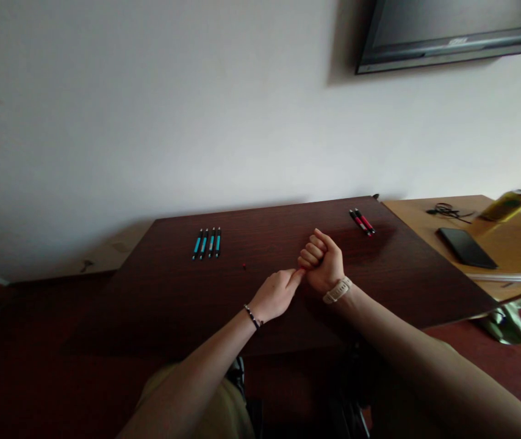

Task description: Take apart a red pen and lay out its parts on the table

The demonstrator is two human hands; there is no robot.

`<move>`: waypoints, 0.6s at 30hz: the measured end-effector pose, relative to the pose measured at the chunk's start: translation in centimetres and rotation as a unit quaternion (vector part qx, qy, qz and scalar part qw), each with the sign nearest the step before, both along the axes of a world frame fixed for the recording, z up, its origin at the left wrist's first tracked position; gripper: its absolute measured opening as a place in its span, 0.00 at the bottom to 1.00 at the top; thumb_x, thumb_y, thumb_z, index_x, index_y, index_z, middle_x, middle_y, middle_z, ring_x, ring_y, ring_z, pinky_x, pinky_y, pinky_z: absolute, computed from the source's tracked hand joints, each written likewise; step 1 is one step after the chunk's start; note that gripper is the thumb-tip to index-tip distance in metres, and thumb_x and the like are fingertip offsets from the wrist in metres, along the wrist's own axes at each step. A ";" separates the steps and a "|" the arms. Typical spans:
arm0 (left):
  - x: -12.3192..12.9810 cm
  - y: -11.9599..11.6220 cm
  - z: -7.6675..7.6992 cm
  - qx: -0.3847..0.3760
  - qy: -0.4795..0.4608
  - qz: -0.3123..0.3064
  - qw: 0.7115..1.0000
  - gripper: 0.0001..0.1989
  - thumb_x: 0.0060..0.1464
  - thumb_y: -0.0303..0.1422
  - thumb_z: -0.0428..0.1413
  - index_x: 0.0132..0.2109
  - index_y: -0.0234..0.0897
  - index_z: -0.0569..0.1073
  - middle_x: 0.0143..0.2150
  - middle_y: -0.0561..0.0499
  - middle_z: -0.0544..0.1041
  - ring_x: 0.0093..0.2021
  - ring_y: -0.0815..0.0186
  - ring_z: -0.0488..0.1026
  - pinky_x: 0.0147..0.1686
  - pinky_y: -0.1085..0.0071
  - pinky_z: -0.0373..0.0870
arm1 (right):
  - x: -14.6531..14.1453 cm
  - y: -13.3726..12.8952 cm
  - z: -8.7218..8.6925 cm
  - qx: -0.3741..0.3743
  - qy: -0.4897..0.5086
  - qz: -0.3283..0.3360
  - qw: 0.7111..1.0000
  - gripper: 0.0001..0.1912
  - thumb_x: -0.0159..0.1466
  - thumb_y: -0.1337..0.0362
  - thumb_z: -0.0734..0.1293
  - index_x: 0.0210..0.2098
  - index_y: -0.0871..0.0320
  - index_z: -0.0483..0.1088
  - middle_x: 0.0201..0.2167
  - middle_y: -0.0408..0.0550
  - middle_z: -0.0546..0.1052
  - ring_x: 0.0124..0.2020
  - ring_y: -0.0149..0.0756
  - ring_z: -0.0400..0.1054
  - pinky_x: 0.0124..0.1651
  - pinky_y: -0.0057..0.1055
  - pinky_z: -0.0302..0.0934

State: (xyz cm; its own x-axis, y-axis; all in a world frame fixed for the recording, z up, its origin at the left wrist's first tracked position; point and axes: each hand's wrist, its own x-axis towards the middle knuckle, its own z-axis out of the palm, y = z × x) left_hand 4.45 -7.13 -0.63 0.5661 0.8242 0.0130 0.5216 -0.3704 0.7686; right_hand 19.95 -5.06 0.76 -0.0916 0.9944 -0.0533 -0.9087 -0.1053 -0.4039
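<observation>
Over the middle of the dark table, my left hand is closed, its thumb and fingertips pinched against the lower side of my right hand. My right hand is curled into a fist, palm side turned up. A hint of red shows where the two hands meet, but what they hold is mostly hidden. To the left, on the tabletop, lies a tiny red piece, too small to name. Farther left, several blue-and-black pens lie side by side. Two red-and-black pens lie beyond my right hand.
The dark wooden table stands against a white wall. A lighter wooden surface adjoins at right, bearing a black phone, a coiled black cable and a yellow can. A television hangs above.
</observation>
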 end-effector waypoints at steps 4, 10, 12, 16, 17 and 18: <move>-0.3 0.1 0.0 -0.202 -0.133 -0.031 0.970 0.27 0.71 0.54 0.43 0.31 0.39 0.60 0.23 0.57 0.61 0.22 0.72 0.55 0.24 0.72 0.51 | 0.1 -0.2 0.3 0.009 0.003 0.023 1.000 0.32 0.69 0.63 0.68 0.23 0.52 0.37 0.14 0.30 0.40 0.17 0.26 0.29 0.15 0.27 0.36; -1.0 0.0 0.6 -0.510 -0.241 -0.118 0.817 0.26 0.68 0.58 0.47 0.33 0.41 0.55 0.23 0.63 0.45 0.21 0.73 0.38 0.19 0.75 0.35 | 0.2 -0.6 1.0 0.038 0.032 0.068 0.996 0.32 0.71 0.63 0.66 0.23 0.52 0.37 0.15 0.31 0.39 0.17 0.27 0.29 0.16 0.28 0.38; -1.0 0.0 0.6 -0.493 -0.263 -0.097 0.823 0.25 0.67 0.56 0.50 0.34 0.40 0.58 0.23 0.63 0.46 0.21 0.74 0.37 0.18 0.76 0.36 | 0.2 -0.5 1.1 0.047 0.039 0.069 0.996 0.32 0.72 0.63 0.66 0.23 0.52 0.37 0.15 0.31 0.40 0.17 0.27 0.30 0.16 0.28 0.39; -0.9 0.3 0.4 -0.405 -0.313 -0.018 0.859 0.23 0.65 0.54 0.55 0.39 0.39 0.62 0.25 0.60 0.58 0.20 0.77 0.45 0.18 0.79 0.43 | 0.5 -0.1 0.9 0.056 0.047 0.049 0.996 0.32 0.71 0.63 0.66 0.23 0.52 0.38 0.15 0.31 0.41 0.16 0.27 0.32 0.17 0.28 0.41; -1.0 0.5 0.4 -0.387 -0.319 -0.006 0.865 0.23 0.64 0.54 0.56 0.40 0.39 0.62 0.27 0.59 0.63 0.20 0.77 0.48 0.19 0.80 0.45 | 0.6 0.1 0.7 0.057 0.047 0.039 0.996 0.32 0.71 0.63 0.66 0.23 0.52 0.38 0.14 0.31 0.41 0.16 0.27 0.32 0.17 0.28 0.41; -1.1 0.7 0.3 -0.372 -0.320 0.004 0.871 0.23 0.64 0.54 0.57 0.40 0.39 0.62 0.28 0.57 0.66 0.20 0.77 0.50 0.19 0.80 0.48 | 0.8 0.3 0.6 0.059 0.047 0.029 0.997 0.32 0.71 0.64 0.67 0.23 0.53 0.38 0.14 0.31 0.42 0.16 0.27 0.33 0.17 0.28 0.41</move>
State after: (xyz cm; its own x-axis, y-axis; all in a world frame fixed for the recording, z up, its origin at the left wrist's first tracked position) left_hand 3.31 -6.45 -0.34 0.6331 0.7434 -0.2156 -0.1024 0.3565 0.9286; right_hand 20.77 -4.77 1.38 -0.1480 0.9861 0.0754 -0.9367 -0.1153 -0.3306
